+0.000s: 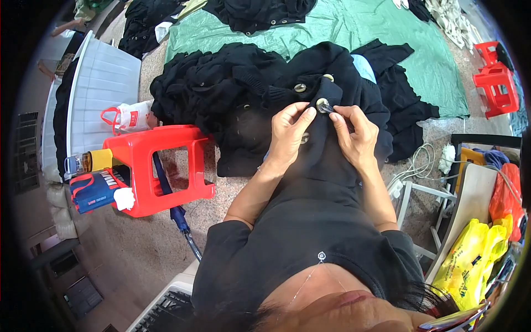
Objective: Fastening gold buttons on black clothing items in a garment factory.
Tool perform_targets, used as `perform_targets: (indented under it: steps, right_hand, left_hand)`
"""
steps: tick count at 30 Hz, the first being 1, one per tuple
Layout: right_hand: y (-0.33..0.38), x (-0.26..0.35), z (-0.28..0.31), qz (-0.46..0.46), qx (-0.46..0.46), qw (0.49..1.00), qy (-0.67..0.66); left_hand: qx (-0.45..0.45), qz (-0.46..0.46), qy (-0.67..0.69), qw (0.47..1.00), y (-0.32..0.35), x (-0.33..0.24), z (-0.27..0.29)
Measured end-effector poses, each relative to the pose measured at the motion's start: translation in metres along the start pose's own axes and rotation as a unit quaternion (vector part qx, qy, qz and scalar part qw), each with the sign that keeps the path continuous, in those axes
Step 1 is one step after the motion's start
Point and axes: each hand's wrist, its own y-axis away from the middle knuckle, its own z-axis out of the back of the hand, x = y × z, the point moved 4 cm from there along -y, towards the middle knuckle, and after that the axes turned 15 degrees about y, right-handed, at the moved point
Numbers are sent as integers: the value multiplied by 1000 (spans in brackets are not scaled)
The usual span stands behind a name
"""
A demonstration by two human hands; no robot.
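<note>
A black knitted garment (318,160) with large pale-and-dark buttons lies across my lap. My left hand (289,133) is closed, thumb and forefinger pinching the garment's edge beside one button (321,103). On the other side of that button, my right hand (357,135) pinches a small dark shiny piece (328,109) against it. What kind of thing this piece is, I cannot make out. Another button (300,87) shows just left of and beyond my fingers. A heap of black knitwear (204,83) spreads out to the left, touching the garment.
Green sheeting (354,25) covers the floor ahead. At left stand a red plastic stool (160,138), a blue bag (97,191), a bottle (83,163) and a white bin (105,77). A folded umbrella (180,218) leans there. A yellow bag (470,260) and cable (412,166) are right.
</note>
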Motion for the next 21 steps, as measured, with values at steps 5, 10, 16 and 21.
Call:
perform_targets:
  steps: [5,10,16,21]
  right_hand:
    - [4,-2,-4,25,-19,999,9]
    - [15,-30,-20,-175,-23,938,-297]
    - [-8,-11,-14,51,52,990,-121]
    - [-5,-23,-22,16,53,982,-183]
  left_hand:
    - [3,-1,7,1000,0,1,2]
    - [2,9,23,1000,0,2,-1]
    - [13,39,50,998,0,-1,-1]
    - [60,34,-7,998,0,-7,-2]
